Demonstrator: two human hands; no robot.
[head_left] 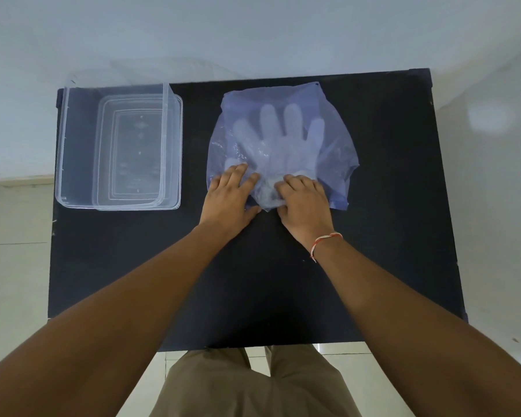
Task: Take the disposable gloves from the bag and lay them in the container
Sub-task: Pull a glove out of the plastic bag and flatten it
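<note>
A thin bluish plastic bag (328,115) lies flat on the black table (253,281), right of centre. Pale translucent disposable gloves (278,136) show through it, fingers pointing away from me. My left hand (230,195) rests flat on the bag's near left edge, fingers spread. My right hand (303,200) has its fingers curled into the crumpled near end of the bag, where the glove cuffs bunch up. A clear rectangular plastic container (73,145) stands at the table's far left, with nothing visible inside.
A clear lid (175,152) lies partly under the container's right side. The table's left edge runs just beside the container. A white wall stands behind the table and pale floor tiles lie around it. A thread bracelet circles my right wrist.
</note>
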